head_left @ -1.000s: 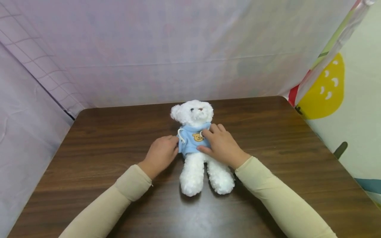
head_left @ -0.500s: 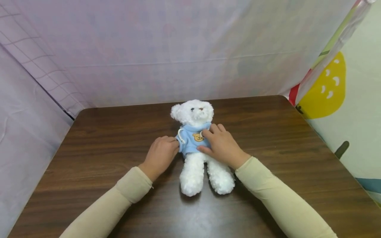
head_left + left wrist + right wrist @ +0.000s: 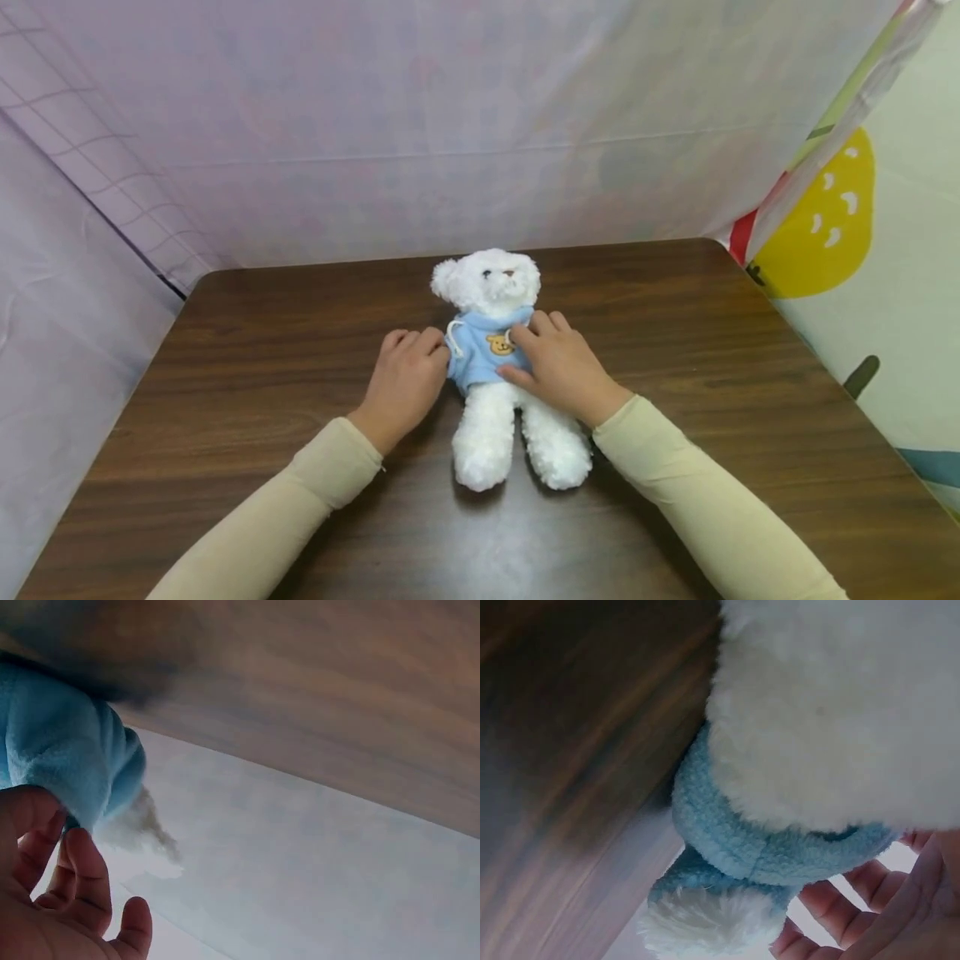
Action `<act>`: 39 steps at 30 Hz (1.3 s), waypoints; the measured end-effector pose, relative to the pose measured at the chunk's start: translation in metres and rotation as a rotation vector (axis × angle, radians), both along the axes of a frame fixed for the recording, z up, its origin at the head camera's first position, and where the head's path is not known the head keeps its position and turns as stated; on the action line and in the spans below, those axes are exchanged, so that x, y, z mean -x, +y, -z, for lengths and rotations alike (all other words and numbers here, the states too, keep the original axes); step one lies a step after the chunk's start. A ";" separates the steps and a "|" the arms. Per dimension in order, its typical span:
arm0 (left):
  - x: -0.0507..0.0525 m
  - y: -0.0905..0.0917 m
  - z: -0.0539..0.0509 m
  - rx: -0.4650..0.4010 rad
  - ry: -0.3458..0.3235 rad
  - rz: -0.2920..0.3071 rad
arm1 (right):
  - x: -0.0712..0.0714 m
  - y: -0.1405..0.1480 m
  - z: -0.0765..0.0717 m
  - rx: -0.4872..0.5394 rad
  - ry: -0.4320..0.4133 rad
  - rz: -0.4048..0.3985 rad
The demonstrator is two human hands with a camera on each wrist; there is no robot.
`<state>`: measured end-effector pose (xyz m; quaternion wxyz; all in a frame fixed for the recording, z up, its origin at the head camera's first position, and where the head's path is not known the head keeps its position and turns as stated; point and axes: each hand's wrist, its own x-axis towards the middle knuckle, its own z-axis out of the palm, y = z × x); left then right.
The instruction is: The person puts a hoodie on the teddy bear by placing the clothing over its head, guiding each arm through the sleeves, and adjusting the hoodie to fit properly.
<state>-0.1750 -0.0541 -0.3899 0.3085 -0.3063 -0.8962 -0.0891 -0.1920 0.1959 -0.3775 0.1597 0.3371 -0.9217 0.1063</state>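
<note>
A white plush teddy bear (image 3: 483, 437) lies on its back, its head toward the table's far edge. It wears a light blue hoodie (image 3: 476, 358) with a bear's face on the front and white drawstrings. My left hand (image 3: 401, 379) pinches the edge of the hoodie's sleeve (image 3: 71, 742) between thumb and fingers, as the left wrist view shows. Across the bear's other side, my right hand (image 3: 566, 371) holds the body, thumb on the belly and fingers on the chest. In the right wrist view, white fur (image 3: 825, 705) and the blue hem (image 3: 765, 851) fill much of the picture.
The bear lies on a dark brown wooden table (image 3: 262, 358) with rounded far corners. A pale curtain (image 3: 420, 142) hangs along its back edge. At the right hangs a white cloth (image 3: 900, 350) with a yellow print.
My left hand has shifted slightly up along the hoodie's sleeve, its knuckles now higher and more bent. My right hand and the bear stay nearly where they were.
</note>
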 end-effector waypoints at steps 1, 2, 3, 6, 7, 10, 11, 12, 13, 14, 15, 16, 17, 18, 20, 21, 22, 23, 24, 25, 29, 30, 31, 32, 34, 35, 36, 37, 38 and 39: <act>0.001 -0.003 -0.001 0.010 -0.005 -0.007 | 0.000 0.000 0.000 0.002 -0.001 0.007; 0.002 -0.006 -0.001 0.018 -0.007 -0.014 | -0.001 0.001 0.000 0.003 -0.003 0.013; 0.004 -0.009 -0.002 0.023 -0.016 -0.021 | -0.001 0.002 0.000 0.003 -0.007 0.019; 0.010 -0.019 -0.002 0.027 -0.032 -0.054 | -0.002 0.003 -0.001 0.000 -0.020 0.024; 0.012 -0.022 -0.002 0.020 -0.038 -0.062 | -0.001 0.003 -0.001 -0.002 -0.021 0.021; 0.021 -0.030 -0.001 -0.008 -0.065 -0.103 | 0.000 0.001 -0.002 -0.005 -0.021 0.005; 0.023 -0.031 -0.001 -0.015 -0.079 -0.115 | 0.001 0.001 -0.002 -0.006 -0.020 0.002; 0.025 -0.032 0.000 -0.022 -0.096 -0.124 | 0.001 0.000 -0.003 -0.008 -0.021 0.001; 0.026 -0.032 0.000 -0.027 -0.113 -0.136 | 0.001 0.000 -0.003 -0.011 -0.023 -0.002; 0.028 -0.032 0.000 -0.026 -0.132 -0.148 | 0.002 0.000 -0.004 -0.016 -0.025 -0.001; 0.029 -0.031 0.000 -0.023 -0.148 -0.156 | 0.002 0.000 -0.005 -0.022 -0.027 0.001; 0.030 -0.030 -0.001 -0.020 -0.161 -0.163 | 0.002 0.000 -0.005 -0.028 -0.030 0.004; 0.030 -0.029 -0.001 -0.013 -0.169 -0.173 | 0.002 0.001 -0.006 -0.031 -0.033 0.006; 0.030 -0.028 -0.002 -0.009 -0.175 -0.185 | 0.003 0.001 -0.007 -0.031 -0.037 0.007; 0.030 -0.025 -0.004 0.002 -0.187 -0.205 | 0.003 0.002 -0.007 -0.031 -0.044 0.010; 0.030 -0.023 -0.005 0.009 -0.192 -0.207 | 0.004 0.002 -0.007 -0.030 -0.048 0.011; 0.029 -0.022 -0.006 0.016 -0.198 -0.203 | 0.004 0.002 -0.007 -0.030 -0.054 0.014; 0.027 -0.021 -0.007 0.018 -0.205 -0.195 | 0.004 0.003 -0.006 -0.029 -0.060 0.015; 0.026 -0.021 -0.007 0.018 -0.211 -0.179 | 0.004 0.003 -0.005 -0.029 -0.066 0.018; 0.024 -0.021 -0.007 0.013 -0.218 -0.150 | 0.004 0.003 -0.005 -0.030 -0.070 0.022; 0.014 -0.026 -0.005 -0.033 -0.171 0.019 | 0.004 0.004 -0.002 -0.018 -0.078 0.031; 0.012 -0.027 -0.004 -0.042 -0.143 0.066 | 0.004 0.004 -0.003 -0.014 -0.075 0.028; 0.010 -0.027 -0.004 -0.047 -0.115 0.109 | 0.004 0.003 -0.003 -0.011 -0.071 0.026; 0.008 -0.027 -0.003 -0.045 -0.083 0.144 | 0.004 0.003 -0.003 -0.009 -0.066 0.024; 0.006 -0.027 -0.001 -0.035 -0.024 0.189 | 0.004 0.003 -0.003 -0.007 -0.056 0.020; 0.006 -0.026 -0.001 -0.031 -0.005 0.201 | 0.004 0.003 -0.003 -0.007 -0.055 0.019; 0.006 -0.024 -0.001 -0.026 0.008 0.205 | 0.004 0.003 -0.003 -0.007 -0.053 0.018; 0.005 -0.023 -0.001 -0.021 0.014 0.202 | 0.004 0.002 -0.003 -0.009 -0.054 0.019; 0.005 -0.021 0.000 -0.015 0.016 0.194 | 0.004 0.002 -0.003 -0.011 -0.054 0.018; 0.005 -0.020 0.000 -0.009 0.015 0.182 | 0.005 0.002 -0.002 -0.014 -0.054 0.017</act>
